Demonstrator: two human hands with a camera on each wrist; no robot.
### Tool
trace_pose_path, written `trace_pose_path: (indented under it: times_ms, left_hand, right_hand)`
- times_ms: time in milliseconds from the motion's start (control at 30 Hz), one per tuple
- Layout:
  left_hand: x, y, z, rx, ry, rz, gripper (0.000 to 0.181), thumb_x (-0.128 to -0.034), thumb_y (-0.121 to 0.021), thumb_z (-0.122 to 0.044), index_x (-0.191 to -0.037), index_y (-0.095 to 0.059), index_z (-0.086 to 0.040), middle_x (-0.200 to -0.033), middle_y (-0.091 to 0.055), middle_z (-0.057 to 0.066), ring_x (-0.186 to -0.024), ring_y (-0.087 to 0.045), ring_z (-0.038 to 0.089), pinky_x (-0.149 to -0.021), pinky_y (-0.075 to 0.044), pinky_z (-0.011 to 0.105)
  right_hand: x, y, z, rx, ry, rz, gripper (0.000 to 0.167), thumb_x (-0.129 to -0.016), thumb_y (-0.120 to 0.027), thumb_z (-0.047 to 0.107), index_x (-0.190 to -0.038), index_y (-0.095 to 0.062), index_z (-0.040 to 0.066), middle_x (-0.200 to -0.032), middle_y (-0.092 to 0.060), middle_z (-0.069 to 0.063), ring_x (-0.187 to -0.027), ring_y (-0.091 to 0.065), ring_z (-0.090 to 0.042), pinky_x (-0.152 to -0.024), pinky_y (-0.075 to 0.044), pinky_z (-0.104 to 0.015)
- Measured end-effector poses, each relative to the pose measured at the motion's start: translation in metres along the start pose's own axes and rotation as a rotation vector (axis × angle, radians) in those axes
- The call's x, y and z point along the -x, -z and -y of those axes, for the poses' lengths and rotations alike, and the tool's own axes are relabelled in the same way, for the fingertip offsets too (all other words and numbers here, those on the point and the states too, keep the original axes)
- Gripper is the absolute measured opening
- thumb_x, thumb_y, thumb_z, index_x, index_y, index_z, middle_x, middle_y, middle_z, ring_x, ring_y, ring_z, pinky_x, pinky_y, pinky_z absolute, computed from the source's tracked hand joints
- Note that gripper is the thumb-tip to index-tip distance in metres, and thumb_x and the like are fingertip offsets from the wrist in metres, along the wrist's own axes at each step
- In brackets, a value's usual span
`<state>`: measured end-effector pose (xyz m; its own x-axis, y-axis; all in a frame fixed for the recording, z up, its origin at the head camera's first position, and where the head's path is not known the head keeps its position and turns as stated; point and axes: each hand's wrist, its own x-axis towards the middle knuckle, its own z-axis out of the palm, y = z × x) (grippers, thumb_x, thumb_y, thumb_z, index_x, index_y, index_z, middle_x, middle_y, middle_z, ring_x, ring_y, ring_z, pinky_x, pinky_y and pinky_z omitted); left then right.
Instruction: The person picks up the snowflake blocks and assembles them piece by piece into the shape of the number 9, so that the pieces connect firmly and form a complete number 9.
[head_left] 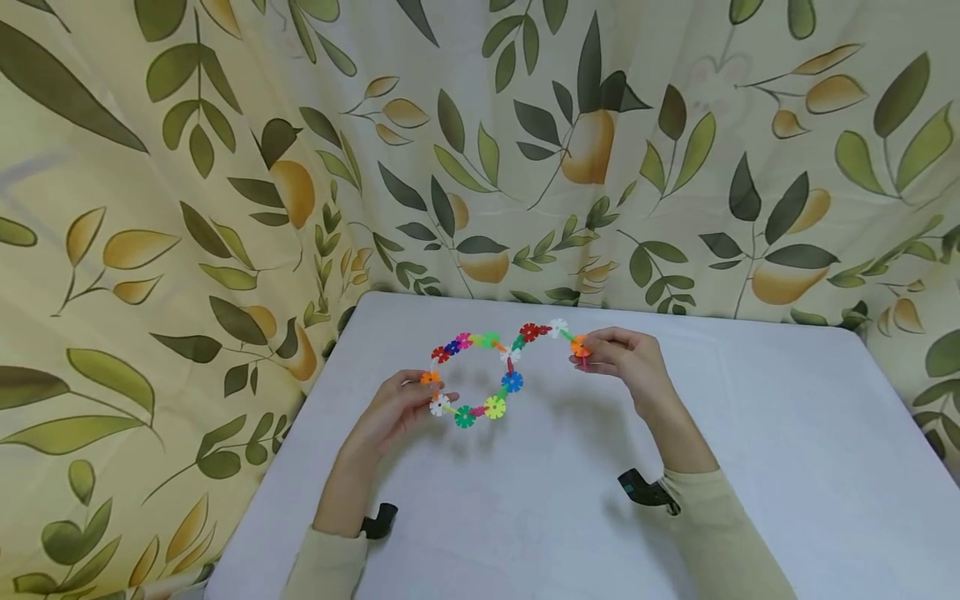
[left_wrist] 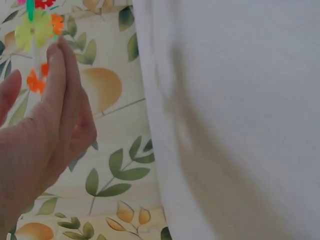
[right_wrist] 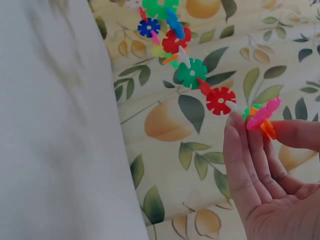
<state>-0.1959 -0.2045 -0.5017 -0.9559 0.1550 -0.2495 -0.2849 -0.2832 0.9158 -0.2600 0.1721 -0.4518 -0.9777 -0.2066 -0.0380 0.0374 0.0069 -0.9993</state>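
Note:
A chain of colourful notched plastic snowflake discs (head_left: 512, 382) is held up above the table between both hands. On the left it forms a closed ring, and from the ring's right side a shorter tail with a red disc (head_left: 529, 332) runs to the right hand. My left hand (head_left: 393, 408) holds the ring's left side, by an orange disc (head_left: 431, 378) and a white disc (head_left: 439, 405). Thumb and fingers of my right hand (head_left: 633, 362) pinch the tail's orange end disc (right_wrist: 268, 129), to which a pink disc (right_wrist: 265, 114) is joined. Fingers partly hide these pieces.
Below the hands lies a table with a white cover (head_left: 540, 517). A leaf-and-fruit patterned curtain (head_left: 480, 167) hangs behind it and along the left side. Each wrist wears a black camera mount, one by the right sleeve (head_left: 647, 490) and one by the left sleeve (head_left: 330, 554).

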Motion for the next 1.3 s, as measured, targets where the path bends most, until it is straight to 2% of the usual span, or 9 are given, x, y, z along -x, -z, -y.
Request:
trace_pose_path:
  times_ms: [100, 200, 367, 500, 700, 833, 1000, 1167, 1300]
  left_hand:
    - [-0.01, -0.01, -0.005, -0.007, -0.056, -0.033, 0.044, -0.1014, -0.065, -0.003, -0.137, -0.042, 0.009, -0.125, -0.057, 0.023, -0.121, -0.069, 0.035, -0.094, -0.055, 0.025]
    - [-0.02, -0.019, -0.009, 0.014, -0.114, -0.083, 0.043, -0.1028, -0.064, -0.004, -0.139, -0.046, 0.008, -0.126, -0.059, 0.022, -0.121, -0.069, 0.031, -0.093, -0.054, 0.021]
    - [-0.043, -0.031, -0.015, 0.22, -0.192, -0.19, 0.049, -0.1015, -0.067, -0.005, -0.145, -0.045, 0.004, -0.134, -0.06, 0.024, -0.118, -0.07, 0.031, -0.101, -0.054, 0.034]
    - [-0.066, -0.04, -0.016, 0.347, -0.225, -0.236, 0.049, -0.0996, -0.071, -0.007, -0.14, -0.046, 0.003, -0.14, -0.059, 0.029, -0.116, -0.071, 0.032, -0.1, -0.055, 0.039]
    - [-0.094, -0.058, -0.018, 0.454, -0.266, -0.185, 0.04, -0.1028, -0.064, -0.003, -0.139, -0.05, 0.008, -0.141, -0.057, 0.029, -0.119, -0.069, 0.033, -0.103, -0.054, 0.04]
    - [-0.109, -0.069, -0.021, 0.45, -0.292, -0.123, 0.038, -0.1042, -0.06, 0.0, -0.14, -0.052, 0.009, -0.135, -0.061, 0.024, -0.127, -0.063, 0.037, -0.105, -0.052, 0.039]
    - [-0.129, -0.082, -0.026, 0.452, -0.287, -0.074, 0.028, -0.1013, -0.06, 0.007, -0.129, -0.056, 0.009, -0.129, -0.062, 0.022, -0.137, -0.053, 0.045, -0.105, -0.052, 0.039]
    - [-0.147, -0.091, -0.028, 0.471, -0.247, -0.08, 0.021, -0.097, -0.061, 0.014, -0.118, -0.06, 0.008, -0.13, -0.061, 0.027, -0.129, -0.06, 0.043, -0.102, -0.054, 0.038]
    - [-0.162, -0.097, -0.022, 0.443, -0.248, -0.096, 0.022, -0.0963, -0.064, 0.013, -0.118, -0.061, 0.009, -0.125, -0.063, 0.026, -0.134, -0.055, 0.049, -0.104, -0.052, 0.042]
  right_hand:
    - [0.004, 0.005, 0.001, -0.036, -0.024, -0.006, 0.036, -0.101, -0.07, 0.016, -0.119, -0.062, -0.014, -0.095, -0.077, -0.004, -0.088, -0.078, -0.019, -0.084, -0.061, -0.031]
    - [0.008, 0.009, 0.0, -0.058, -0.046, 0.01, 0.035, -0.1, -0.071, 0.014, -0.12, -0.06, -0.013, -0.098, -0.078, -0.005, -0.091, -0.078, -0.019, -0.086, -0.06, -0.032]
    - [0.015, 0.015, -0.006, -0.057, -0.101, 0.037, 0.034, -0.1, -0.071, 0.012, -0.121, -0.059, -0.012, -0.1, -0.078, -0.005, -0.093, -0.078, -0.02, -0.09, -0.059, -0.033]
    - [0.024, 0.017, -0.013, -0.026, -0.13, 0.028, 0.032, -0.1, -0.07, 0.011, -0.121, -0.061, -0.012, -0.105, -0.074, -0.003, -0.097, -0.075, -0.016, -0.092, -0.059, -0.034]
    - [0.039, 0.016, -0.022, 0.025, -0.177, -0.007, 0.029, -0.099, -0.072, 0.015, -0.119, -0.067, -0.004, -0.103, -0.075, 0.002, -0.098, -0.071, -0.012, -0.092, -0.058, -0.031]
    - [0.045, 0.012, -0.028, -0.051, -0.178, -0.01, 0.026, -0.099, -0.07, 0.009, -0.118, -0.063, -0.006, -0.096, -0.075, 0.002, -0.092, -0.071, -0.013, -0.088, -0.059, -0.032]
    - [0.049, 0.007, -0.037, -0.155, -0.181, -0.007, 0.024, -0.097, -0.07, 0.001, -0.115, -0.059, -0.01, -0.097, -0.075, -0.009, -0.087, -0.074, -0.018, -0.088, -0.061, -0.034]
    - [0.053, 0.004, -0.045, -0.166, -0.201, -0.005, 0.024, -0.096, -0.07, 0.0, -0.114, -0.058, -0.009, -0.099, -0.075, -0.01, -0.091, -0.076, -0.023, -0.094, -0.058, -0.041]
    - [0.056, 0.002, -0.049, -0.154, -0.214, 0.007, 0.021, -0.096, -0.069, -0.001, -0.112, -0.058, -0.009, -0.098, -0.075, -0.01, -0.093, -0.076, -0.024, -0.095, -0.058, -0.043]
